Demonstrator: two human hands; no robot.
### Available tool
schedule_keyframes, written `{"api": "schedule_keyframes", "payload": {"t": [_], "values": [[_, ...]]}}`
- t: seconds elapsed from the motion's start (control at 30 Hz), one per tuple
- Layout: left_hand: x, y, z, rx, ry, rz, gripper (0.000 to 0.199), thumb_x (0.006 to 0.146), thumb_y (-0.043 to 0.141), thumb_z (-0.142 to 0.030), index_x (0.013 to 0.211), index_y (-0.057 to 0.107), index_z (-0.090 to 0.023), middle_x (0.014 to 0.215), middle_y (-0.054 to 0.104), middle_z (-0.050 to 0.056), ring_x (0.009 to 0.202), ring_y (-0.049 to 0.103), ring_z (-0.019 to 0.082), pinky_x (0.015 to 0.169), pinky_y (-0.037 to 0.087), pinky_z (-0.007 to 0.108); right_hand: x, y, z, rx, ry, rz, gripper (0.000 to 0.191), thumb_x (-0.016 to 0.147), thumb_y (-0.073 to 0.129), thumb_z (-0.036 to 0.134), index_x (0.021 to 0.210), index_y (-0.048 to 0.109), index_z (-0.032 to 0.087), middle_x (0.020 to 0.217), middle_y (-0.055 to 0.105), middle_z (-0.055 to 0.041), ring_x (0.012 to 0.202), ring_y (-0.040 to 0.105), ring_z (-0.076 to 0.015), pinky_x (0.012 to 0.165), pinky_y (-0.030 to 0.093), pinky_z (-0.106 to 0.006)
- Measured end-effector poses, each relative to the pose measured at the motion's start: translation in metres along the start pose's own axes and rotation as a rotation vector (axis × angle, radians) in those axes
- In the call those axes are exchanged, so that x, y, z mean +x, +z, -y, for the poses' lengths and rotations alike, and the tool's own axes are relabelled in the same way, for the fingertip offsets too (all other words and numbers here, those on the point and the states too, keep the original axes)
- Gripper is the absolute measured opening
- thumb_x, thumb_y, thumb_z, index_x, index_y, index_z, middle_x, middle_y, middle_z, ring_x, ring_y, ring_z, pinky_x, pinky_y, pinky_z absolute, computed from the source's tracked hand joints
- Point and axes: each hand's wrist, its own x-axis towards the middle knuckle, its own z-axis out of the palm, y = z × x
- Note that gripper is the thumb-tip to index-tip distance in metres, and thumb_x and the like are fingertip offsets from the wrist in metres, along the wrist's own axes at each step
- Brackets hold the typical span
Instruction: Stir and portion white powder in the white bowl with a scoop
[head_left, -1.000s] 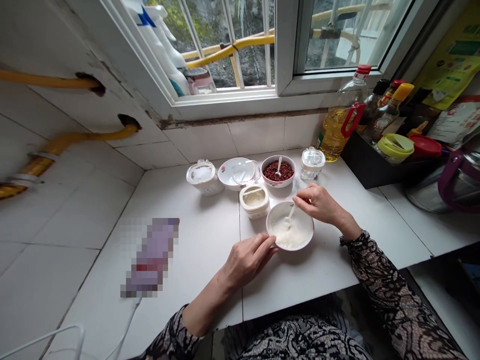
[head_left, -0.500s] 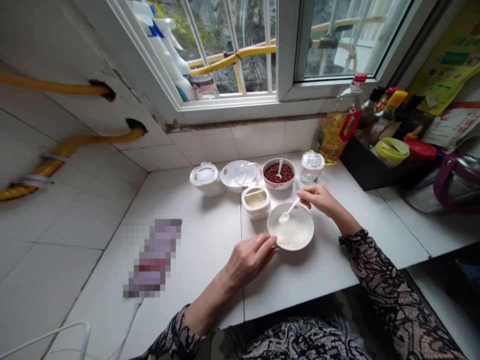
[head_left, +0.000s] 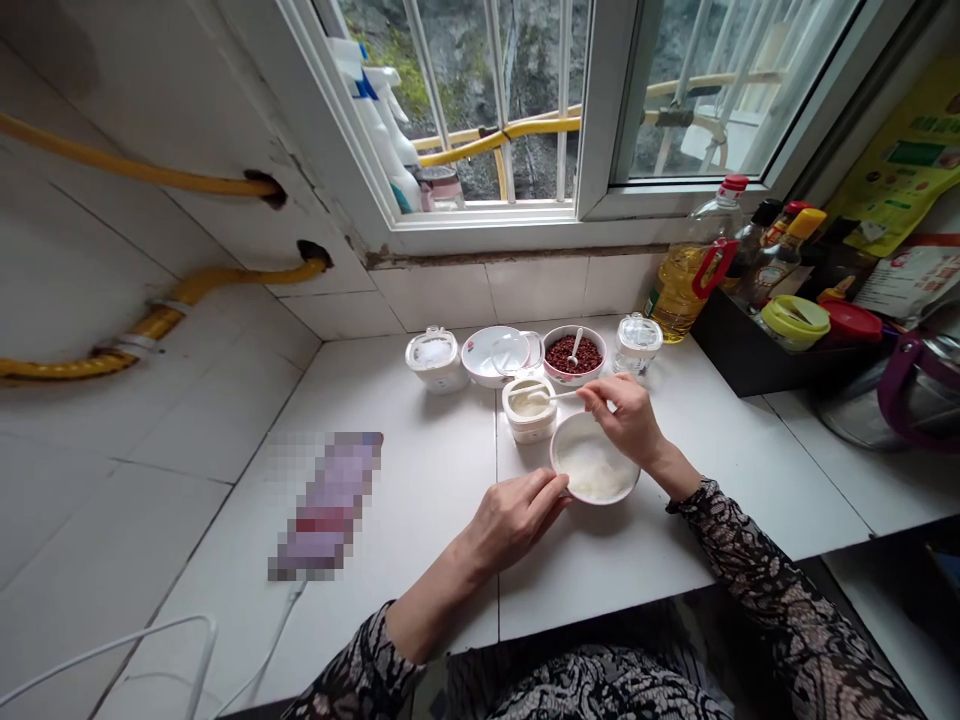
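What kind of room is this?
Probably a kitchen: there's an oil bottle, a black box of bottles and tubs, and a bowl of what look like red beans on a white counter.

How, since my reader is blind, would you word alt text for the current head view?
A person's right hand holds a white spoon at the mouth of an open white container; the left hand grips the edge of a bowl with white contents. Behind them, a patterned bowl of dark red pieces stands on the counter.
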Motion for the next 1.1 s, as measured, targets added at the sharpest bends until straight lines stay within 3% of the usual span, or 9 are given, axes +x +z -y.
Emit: {"api": "schedule_keyframes", "payload": {"t": [0.1,0.17,0.27,0.33,0.43,0.73,0.87,1.1], "values": [[0.001,-0.001,0.0,0.007,-0.002,-0.003,0.019,0.105,0.039,-0.022,0.109,0.055,-0.012,0.085,0.067,0.006,0.063,0.063,0.012,0.052,0.048,0.022,-0.001,0.0,0.0,-0.167,-0.204,0.014,0.033,0.098,0.049,0.035,0.074,0.064,0.019,0.067,0.069,-0.0044,0.06,0.057,-0.0153,0.081,0.042,-0.037],[0.001,-0.001,0.0,0.006,-0.002,-0.006,0.02,0.105,0.039,-0.022,0.108,0.055,-0.012,0.086,0.068,0.006,0.063,0.063,0.012,0.052,0.048,0.021,-0.001,-0.006,-0.001,-0.137,-0.203,-0.054,0.029,0.097,0.05,0.031,0.075,0.064,0.019,0.067,0.069,-0.0035,0.061,0.058,-0.0156,0.08,0.042,-0.036],[0.0,-0.001,0.0,-0.001,-0.001,-0.002,0.02,0.105,0.039,-0.023,0.107,0.055,-0.012,0.087,0.068,0.006,0.064,0.063,0.012,0.051,0.048,0.021,-0.001,-0.021,-0.002,-0.027,-0.087,-0.132,0.029,0.096,0.053,0.03,0.07,0.062,0.019,0.064,0.066,-0.0022,0.063,0.059,-0.0166,0.073,0.044,-0.033],[0.0,-0.001,0.0,-0.004,-0.002,0.002,0.019,0.104,0.039,-0.023,0.108,0.055,-0.012,0.087,0.068,0.007,0.064,0.064,0.012,0.051,0.048,0.021,-0.001,-0.033,-0.005,0.033,-0.009,-0.075,0.034,0.095,0.053,0.031,0.064,0.058,0.02,0.061,0.064,-0.0014,0.06,0.057,-0.0157,0.068,0.044,-0.032],[-0.001,-0.001,0.001,-0.014,-0.003,0.009,0.018,0.104,0.04,-0.021,0.11,0.054,-0.012,0.086,0.067,0.006,0.065,0.064,0.012,0.052,0.049,0.021,-0.001,-0.045,-0.013,0.03,0.001,0.114,0.037,0.094,0.052,0.033,0.061,0.057,0.02,0.059,0.062,-0.0006,0.06,0.054,-0.0151,0.066,0.042,-0.031],[-0.004,-0.001,0.001,-0.03,-0.021,0.036,0.017,0.102,0.045,-0.022,0.112,0.055,-0.012,0.088,0.068,0.007,0.067,0.066,0.013,0.054,0.05,0.021,-0.005,-0.032,-0.015,-0.251,-0.248,0.352,0.034,0.096,0.05,0.026,0.065,0.06,0.018,0.062,0.062,-0.0009,0.063,0.049,-0.0143,0.08,0.037,-0.035],[-0.005,0.0,0.002,-0.033,-0.03,0.042,0.018,0.101,0.047,-0.022,0.115,0.054,-0.013,0.089,0.068,0.007,0.068,0.066,0.013,0.056,0.051,0.021,-0.007,-0.031,-0.017,-0.188,-0.183,0.371,0.036,0.095,0.052,0.026,0.061,0.057,0.018,0.059,0.058,0.0006,0.064,0.049,-0.014,0.081,0.037,-0.035],[-0.003,-0.002,0.001,-0.019,-0.016,0.033,0.018,0.102,0.044,-0.021,0.114,0.054,-0.012,0.088,0.068,0.007,0.066,0.066,0.013,0.054,0.05,0.021,-0.006,-0.037,-0.021,-0.061,-0.034,0.368,0.029,0.093,0.054,0.025,0.067,0.063,0.018,0.064,0.066,-0.0012,0.068,0.054,-0.015,0.078,0.038,-0.034]]}}
